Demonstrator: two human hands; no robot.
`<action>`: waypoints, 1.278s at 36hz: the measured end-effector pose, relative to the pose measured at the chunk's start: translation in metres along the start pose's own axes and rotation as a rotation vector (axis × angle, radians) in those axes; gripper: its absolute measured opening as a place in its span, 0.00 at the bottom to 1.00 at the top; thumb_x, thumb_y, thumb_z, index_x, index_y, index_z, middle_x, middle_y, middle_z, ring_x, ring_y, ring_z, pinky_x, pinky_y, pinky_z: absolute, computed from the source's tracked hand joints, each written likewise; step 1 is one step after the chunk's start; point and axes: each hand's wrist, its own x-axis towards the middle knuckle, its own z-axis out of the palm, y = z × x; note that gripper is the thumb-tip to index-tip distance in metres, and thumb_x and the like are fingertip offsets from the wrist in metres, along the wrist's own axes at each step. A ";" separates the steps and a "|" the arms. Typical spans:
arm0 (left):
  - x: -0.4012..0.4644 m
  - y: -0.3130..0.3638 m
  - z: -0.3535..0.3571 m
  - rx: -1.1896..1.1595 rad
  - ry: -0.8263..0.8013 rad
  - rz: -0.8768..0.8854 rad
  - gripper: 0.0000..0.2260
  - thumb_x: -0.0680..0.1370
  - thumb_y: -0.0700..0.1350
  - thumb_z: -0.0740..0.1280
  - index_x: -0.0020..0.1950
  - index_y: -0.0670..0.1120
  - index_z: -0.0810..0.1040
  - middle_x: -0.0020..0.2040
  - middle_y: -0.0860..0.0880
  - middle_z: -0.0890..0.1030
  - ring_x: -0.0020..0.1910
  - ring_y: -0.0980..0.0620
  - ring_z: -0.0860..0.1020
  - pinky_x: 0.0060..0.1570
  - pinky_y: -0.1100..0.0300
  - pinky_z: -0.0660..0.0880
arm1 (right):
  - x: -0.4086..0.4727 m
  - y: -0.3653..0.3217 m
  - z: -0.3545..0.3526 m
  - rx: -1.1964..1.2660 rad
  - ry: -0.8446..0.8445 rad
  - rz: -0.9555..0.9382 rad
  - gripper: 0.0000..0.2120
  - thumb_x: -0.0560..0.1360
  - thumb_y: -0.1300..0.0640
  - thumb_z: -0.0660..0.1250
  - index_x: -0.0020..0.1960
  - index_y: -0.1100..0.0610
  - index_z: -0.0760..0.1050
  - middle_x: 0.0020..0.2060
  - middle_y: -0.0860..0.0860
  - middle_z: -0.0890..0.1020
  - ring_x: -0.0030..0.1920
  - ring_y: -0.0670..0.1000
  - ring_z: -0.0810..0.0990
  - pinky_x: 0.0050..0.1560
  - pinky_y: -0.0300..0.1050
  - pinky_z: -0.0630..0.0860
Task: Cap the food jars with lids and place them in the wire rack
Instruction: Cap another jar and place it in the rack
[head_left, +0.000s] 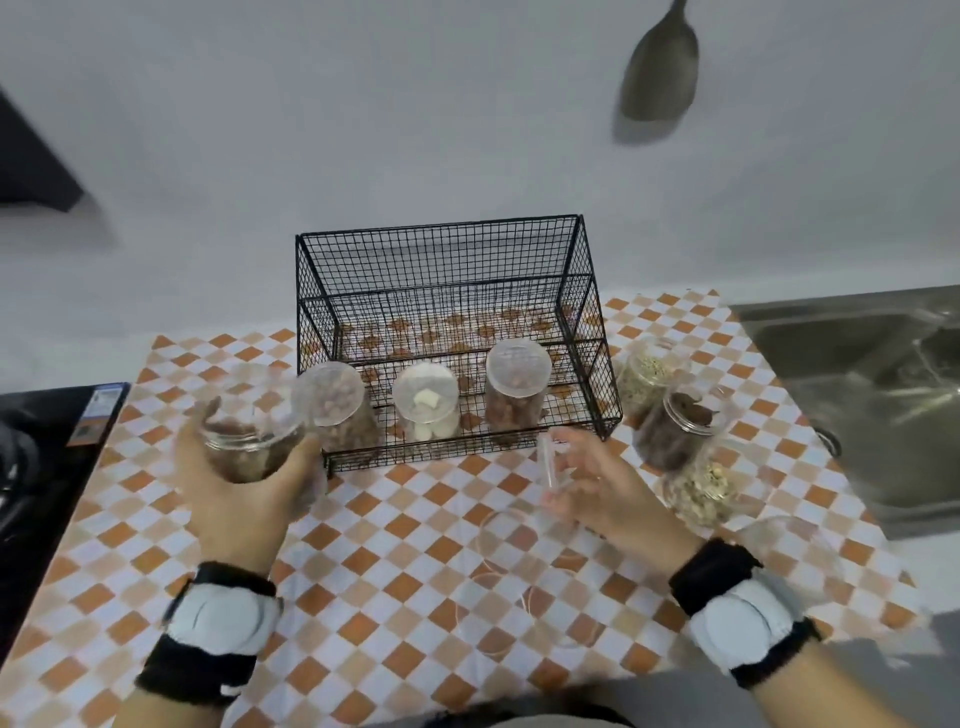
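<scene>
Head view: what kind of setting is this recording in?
Most likely a home kitchen counter. A steel sink sits at the right, a dark cooktop at the left, and a spatula hangs on the wall above a wire rack with capped food jars.

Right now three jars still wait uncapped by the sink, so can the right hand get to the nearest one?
Probably yes, but not to grasp yet: the jar stands just right of the right hand with nothing between, though that hand is holding a clear lid.
</scene>
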 end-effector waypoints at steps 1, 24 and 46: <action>-0.008 0.006 0.006 -0.003 -0.050 0.018 0.40 0.64 0.52 0.84 0.70 0.60 0.68 0.65 0.44 0.77 0.62 0.46 0.79 0.62 0.45 0.77 | -0.003 -0.005 -0.004 -0.045 -0.009 -0.022 0.45 0.61 0.40 0.80 0.74 0.42 0.67 0.63 0.51 0.76 0.51 0.50 0.86 0.48 0.45 0.82; -0.094 0.069 0.113 0.395 -0.778 0.310 0.43 0.59 0.58 0.80 0.72 0.54 0.70 0.56 0.59 0.77 0.55 0.55 0.75 0.55 0.52 0.75 | -0.032 -0.051 -0.059 -0.528 -0.200 -0.366 0.41 0.69 0.45 0.80 0.75 0.37 0.63 0.70 0.28 0.66 0.65 0.38 0.75 0.62 0.43 0.78; -0.110 0.086 0.154 0.545 -0.813 0.370 0.44 0.56 0.61 0.79 0.71 0.57 0.72 0.54 0.58 0.78 0.52 0.55 0.74 0.54 0.53 0.72 | -0.017 -0.035 -0.097 -0.597 -0.279 -0.334 0.41 0.67 0.43 0.81 0.74 0.31 0.64 0.65 0.28 0.70 0.59 0.39 0.78 0.57 0.40 0.80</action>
